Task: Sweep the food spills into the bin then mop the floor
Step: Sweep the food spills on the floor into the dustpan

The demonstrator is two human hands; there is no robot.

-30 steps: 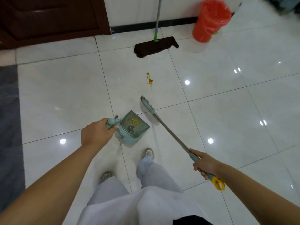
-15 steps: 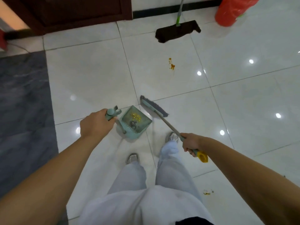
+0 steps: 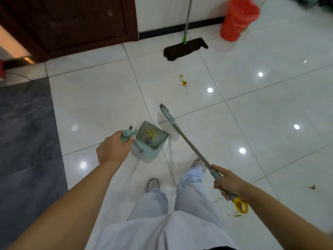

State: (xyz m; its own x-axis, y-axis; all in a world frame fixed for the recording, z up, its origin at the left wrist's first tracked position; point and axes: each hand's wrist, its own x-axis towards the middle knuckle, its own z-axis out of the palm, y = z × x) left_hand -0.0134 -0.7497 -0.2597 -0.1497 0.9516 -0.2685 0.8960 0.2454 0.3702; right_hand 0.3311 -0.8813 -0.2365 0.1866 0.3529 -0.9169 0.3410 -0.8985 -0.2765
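The pale green dustpan (image 3: 150,141) hangs just above the white tiled floor (image 3: 100,105), in front of the person's feet, with a small heap of yellow food bits (image 3: 151,132) and some grey dust lying in its tray. The left hand (image 3: 112,150) has its grip closed round the top of the dustpan's short upright handle (image 3: 126,135), fingers wrapped about it. Just to the right of the pan is the broom (image 3: 183,139), held slanting: its narrow head (image 3: 169,119) points away from the person and its metal shaft runs back and down to the right hand (image 3: 228,183), whose grip is closed round the green sleeve of the shaft, a little above the yellow hanging loop (image 3: 240,205) at the end.

Farther out on the floor, beyond the broom head, lies an orange spill (image 3: 183,82), well apart from the pan. More crumbs (image 3: 235,215) lie near the yellow loop, and a small dark scrap (image 3: 312,187) lies off to the right. Against the far wall a mop (image 3: 185,48) with a dark flat head stands leaning, its pole rising out of view. Near it to the right stands the bin (image 3: 238,18), lined with a red bag. A dark wooden door (image 3: 72,24) is at upper left and a grey mat (image 3: 25,134) covers the floor along the left edge. Between the pan and the bin lie the orange spill and the mop head.
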